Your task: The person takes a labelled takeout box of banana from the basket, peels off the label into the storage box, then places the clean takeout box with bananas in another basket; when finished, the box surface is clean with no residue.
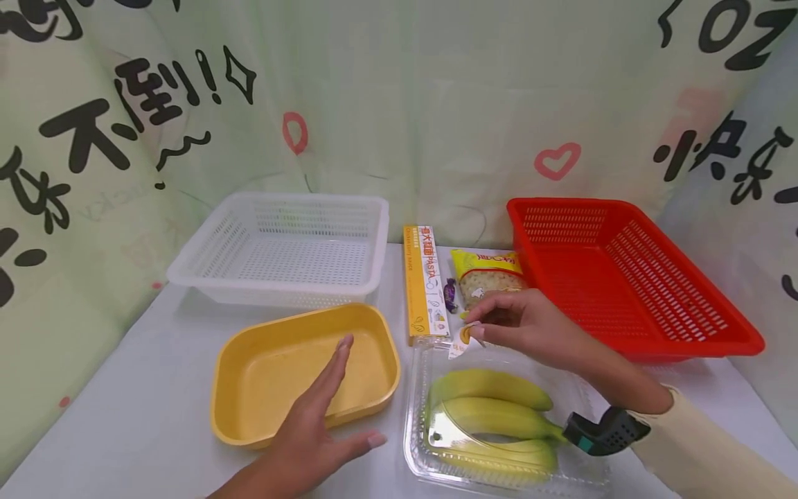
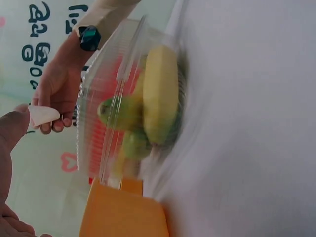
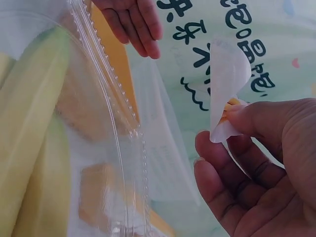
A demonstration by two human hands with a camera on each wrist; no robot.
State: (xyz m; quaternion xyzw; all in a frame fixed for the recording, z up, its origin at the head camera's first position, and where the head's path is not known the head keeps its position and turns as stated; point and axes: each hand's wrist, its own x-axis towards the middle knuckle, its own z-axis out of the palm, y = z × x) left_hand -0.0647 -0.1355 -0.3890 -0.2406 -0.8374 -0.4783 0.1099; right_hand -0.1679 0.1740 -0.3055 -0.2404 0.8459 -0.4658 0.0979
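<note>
My right hand [image 1: 533, 324] pinches a small white paper label [image 3: 228, 74] with a yellow-orange print between thumb and fingertips. It holds the label above the far edge of a clear plastic clamshell box [image 1: 413, 443]. Inside the box lie several yellow bananas [image 1: 489, 414], seen through the lid. My left hand [image 1: 308, 426] hovers at the near right side of a yellow plastic basin [image 1: 255, 360], fingers straight and thumb spread, holding nothing. In the left wrist view the label [image 2: 43, 115] appears beyond the left thumb; whether they touch is not visible there.
Behind the basin stands a white perforated basket [image 1: 280, 277]; a red basket [image 1: 623, 291] is at the right. Between them lie a yellow-and-white pasta box [image 1: 427, 284], a purple-wrapped candy [image 1: 450, 295] and a yellow-topped food bag [image 1: 489, 274]. A printed curtain [image 1: 461, 138] hangs behind.
</note>
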